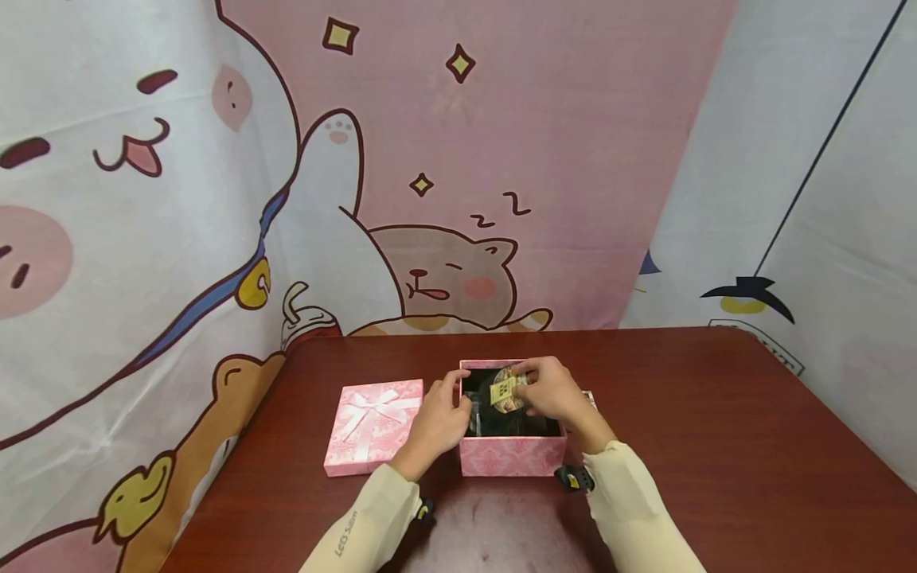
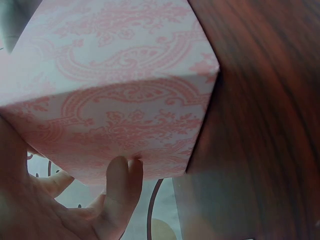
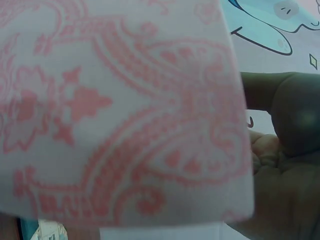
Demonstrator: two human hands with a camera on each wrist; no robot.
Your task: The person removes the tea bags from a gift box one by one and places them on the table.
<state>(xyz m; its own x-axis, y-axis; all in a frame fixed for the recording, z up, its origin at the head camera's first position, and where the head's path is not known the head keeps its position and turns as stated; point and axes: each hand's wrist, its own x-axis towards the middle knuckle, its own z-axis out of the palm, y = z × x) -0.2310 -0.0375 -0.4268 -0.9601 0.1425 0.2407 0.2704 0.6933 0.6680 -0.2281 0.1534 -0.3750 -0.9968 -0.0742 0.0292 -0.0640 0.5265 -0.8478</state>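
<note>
A pink patterned gift box (image 1: 512, 456) stands with its top off and a dark inside. My left hand (image 1: 438, 418) grips its left wall, fingertips at the rim; in the left wrist view, fingers (image 2: 124, 182) of that hand touch the outer side. My right hand (image 1: 553, 390) reaches over the right rim and pinches a black item with an ornate gold-yellow label (image 1: 504, 390) at the box opening. Clear, shiny wrapping shows beside it inside. In the right wrist view the box wall hides most of the right hand (image 3: 287, 165).
Left of the box lies its pink lid (image 1: 376, 422) with a white ribbon bow. A small pale patterned thing (image 1: 589, 399) peeks out behind the right forearm. All stand on a reddish-brown table (image 1: 716, 446), with a cartoon-print cloth (image 1: 573, 159) hanging behind.
</note>
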